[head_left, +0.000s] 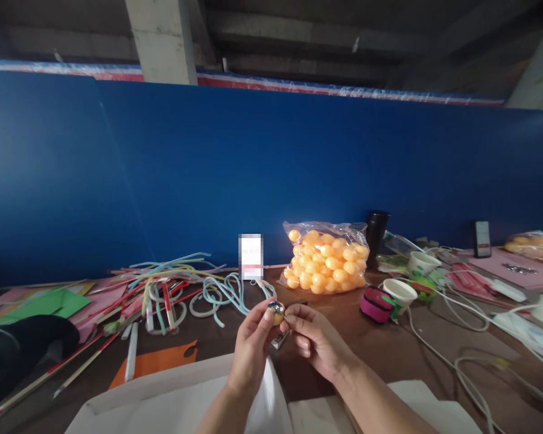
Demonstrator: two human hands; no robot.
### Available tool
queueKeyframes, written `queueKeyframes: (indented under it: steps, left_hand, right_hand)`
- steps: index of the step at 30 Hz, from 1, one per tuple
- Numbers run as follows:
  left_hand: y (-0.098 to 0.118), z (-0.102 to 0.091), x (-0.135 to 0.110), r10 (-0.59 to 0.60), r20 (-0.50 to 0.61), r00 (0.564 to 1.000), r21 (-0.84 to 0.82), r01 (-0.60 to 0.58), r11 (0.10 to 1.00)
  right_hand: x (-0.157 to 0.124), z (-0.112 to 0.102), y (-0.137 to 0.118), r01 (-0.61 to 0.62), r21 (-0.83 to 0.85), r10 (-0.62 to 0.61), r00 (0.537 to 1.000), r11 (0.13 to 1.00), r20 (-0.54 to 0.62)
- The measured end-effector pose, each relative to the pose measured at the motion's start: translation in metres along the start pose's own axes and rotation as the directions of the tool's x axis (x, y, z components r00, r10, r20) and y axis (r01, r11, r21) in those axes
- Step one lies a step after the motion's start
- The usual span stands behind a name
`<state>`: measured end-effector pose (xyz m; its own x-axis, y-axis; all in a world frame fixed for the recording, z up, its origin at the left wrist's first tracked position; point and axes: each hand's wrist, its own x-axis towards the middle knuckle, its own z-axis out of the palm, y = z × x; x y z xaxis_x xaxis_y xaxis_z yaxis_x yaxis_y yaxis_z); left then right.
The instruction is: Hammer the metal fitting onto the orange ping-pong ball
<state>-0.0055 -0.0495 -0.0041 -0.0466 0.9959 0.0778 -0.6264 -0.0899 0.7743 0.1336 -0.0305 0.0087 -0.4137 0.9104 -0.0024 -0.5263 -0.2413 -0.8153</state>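
Observation:
In front of me, above the table's near side, my left hand [252, 334] grips a small shiny metal ball [276, 311] between thumb and fingers. Its mirror-like surface is silver on top and reflects warm tones below. At the ball's right side, my right hand [314, 339] has thumb and forefinger pinched together, close against it. Whatever those fingertips pinch is too small or hidden to name. Below the hands lies a small metallic piece [279, 341], partly covered by them. White paper [172, 395] is spread under my left forearm.
A clear bag of orange balls [328, 263] stands behind my hands, beside a black bottle [377, 240]. Paper cups [400, 290], a pink-and-black pouch [377, 304] and loose cables [468, 377] fill the right. Leftward lie tubes [228, 292], sticks and coloured paper [40, 307]. A blue partition [253, 163] rises behind.

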Motion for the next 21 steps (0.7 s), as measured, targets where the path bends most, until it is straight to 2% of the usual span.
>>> queueKeyframes:
  steps: [21]
  left_hand:
    - [0.0001,0.0004,0.0006,-0.009,-0.007,1.000,0.008,0.009,1.000]
  right_hand:
    - [-0.0007,0.0009,0.0013,0.056,-0.067,-0.055,0.998,0.996,0.011]
